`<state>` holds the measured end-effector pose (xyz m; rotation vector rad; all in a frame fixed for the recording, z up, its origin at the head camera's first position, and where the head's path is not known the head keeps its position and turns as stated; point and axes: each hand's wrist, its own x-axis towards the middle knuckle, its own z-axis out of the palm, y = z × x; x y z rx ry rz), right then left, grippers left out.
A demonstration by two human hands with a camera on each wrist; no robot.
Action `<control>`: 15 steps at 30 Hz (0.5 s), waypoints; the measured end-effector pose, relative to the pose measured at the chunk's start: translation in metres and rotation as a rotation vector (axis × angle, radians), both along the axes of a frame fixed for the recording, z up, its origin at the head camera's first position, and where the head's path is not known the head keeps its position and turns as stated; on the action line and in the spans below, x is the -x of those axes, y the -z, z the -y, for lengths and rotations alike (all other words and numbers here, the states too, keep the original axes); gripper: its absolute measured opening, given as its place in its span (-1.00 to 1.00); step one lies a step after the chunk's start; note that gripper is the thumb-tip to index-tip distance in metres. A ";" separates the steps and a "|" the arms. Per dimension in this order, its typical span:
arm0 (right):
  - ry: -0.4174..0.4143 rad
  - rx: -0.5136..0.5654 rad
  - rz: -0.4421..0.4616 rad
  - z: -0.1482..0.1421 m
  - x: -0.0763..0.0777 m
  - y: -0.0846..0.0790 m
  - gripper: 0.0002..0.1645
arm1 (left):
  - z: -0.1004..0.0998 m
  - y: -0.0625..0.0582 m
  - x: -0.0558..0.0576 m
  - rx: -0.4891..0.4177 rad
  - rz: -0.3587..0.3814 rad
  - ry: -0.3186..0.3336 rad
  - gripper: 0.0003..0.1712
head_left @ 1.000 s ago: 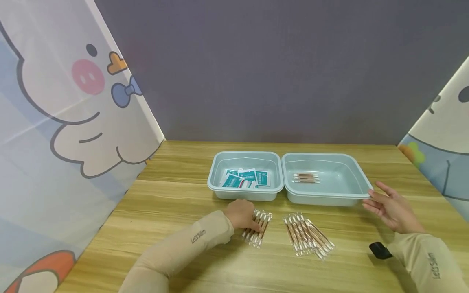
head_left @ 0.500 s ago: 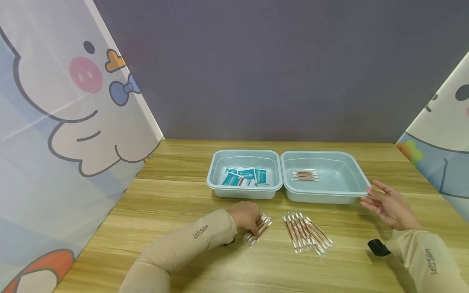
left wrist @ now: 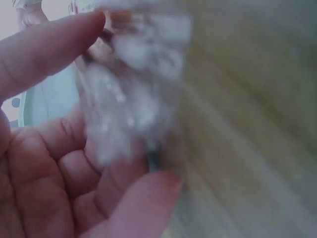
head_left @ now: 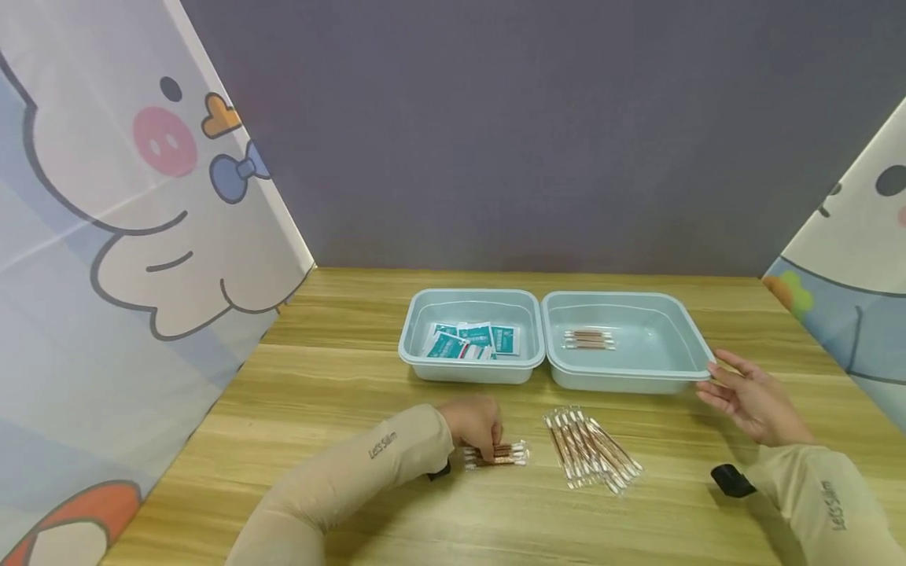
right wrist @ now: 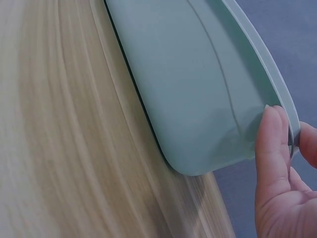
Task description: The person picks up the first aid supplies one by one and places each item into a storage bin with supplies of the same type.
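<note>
In the head view my left hand [head_left: 476, 424] pinches a strip of clear-wrapped cotton swabs [head_left: 515, 453] low over the table, lying crosswise with white tips pointing right. The left wrist view has the crinkled wrapper [left wrist: 133, 99] blurred between thumb and fingers [left wrist: 54, 52]. My right hand [head_left: 760, 405] holds the near right corner of the larger pale-blue tray [head_left: 630, 383]. Up close, that hand [right wrist: 280, 183] has the tray's rim [right wrist: 267, 64] between thumb and fingers. Between the hands, a fanned pile of wrapped cotton swabs [head_left: 593, 452] lies on the table.
A smaller pale-blue tray [head_left: 470, 373] stands against the larger one's left side, with several teal-and-white sachets [head_left: 476, 336] in it. A few wrapped swabs [head_left: 590, 339] lie inside the larger tray. Behind the wooden table [head_left: 340, 377] rises a grey panel [head_left: 538, 141].
The left hand has taken hold of the left strip of swabs and turned it from slanting to nearly crosswise. The right hand stays at the tray corner.
</note>
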<state>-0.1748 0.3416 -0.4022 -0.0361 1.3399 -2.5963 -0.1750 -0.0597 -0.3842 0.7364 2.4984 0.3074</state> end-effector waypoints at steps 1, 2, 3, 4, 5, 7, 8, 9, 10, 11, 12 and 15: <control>0.000 -0.006 0.001 0.000 0.000 0.000 -0.70 | 0.001 0.000 0.000 0.002 0.002 -0.001 -0.78; -0.002 -0.013 0.002 0.000 0.001 0.000 -0.68 | 0.001 0.000 -0.001 0.004 0.004 -0.003 -0.77; -0.002 -0.019 0.003 0.001 0.001 -0.001 -0.66 | 0.001 0.000 -0.001 0.007 0.003 -0.004 -0.76; 0.000 -0.022 0.008 0.001 0.002 -0.001 -0.66 | 0.002 -0.001 -0.002 0.009 -0.002 -0.005 -0.75; 0.003 -0.026 0.012 0.001 0.002 -0.001 -0.66 | 0.002 -0.001 -0.002 0.007 -0.001 -0.007 -0.73; 0.009 -0.034 0.024 0.000 0.002 -0.002 -0.66 | 0.002 -0.001 -0.002 -0.010 0.015 -0.023 -0.70; 0.012 -0.043 0.031 0.000 0.003 -0.002 -0.65 | 0.002 -0.001 -0.002 -0.034 0.038 -0.044 -0.70; 0.014 -0.056 0.038 0.000 0.002 -0.002 -0.65 | 0.002 -0.001 -0.002 -0.055 0.055 -0.061 -0.69; 0.017 -0.068 0.048 -0.001 0.002 -0.002 -0.63 | 0.002 0.000 -0.001 -0.077 0.071 -0.080 -0.68; 0.015 -0.085 0.052 -0.001 0.002 -0.002 -0.51 | 0.003 0.000 -0.001 -0.098 0.083 -0.095 -0.67; 0.014 -0.101 0.056 -0.001 0.002 -0.002 -0.36 | 0.003 0.001 0.000 -0.112 0.084 -0.101 -0.66; 0.016 -0.129 0.067 -0.002 0.000 -0.002 -0.20 | 0.003 0.003 0.002 -0.132 0.055 -0.096 -0.62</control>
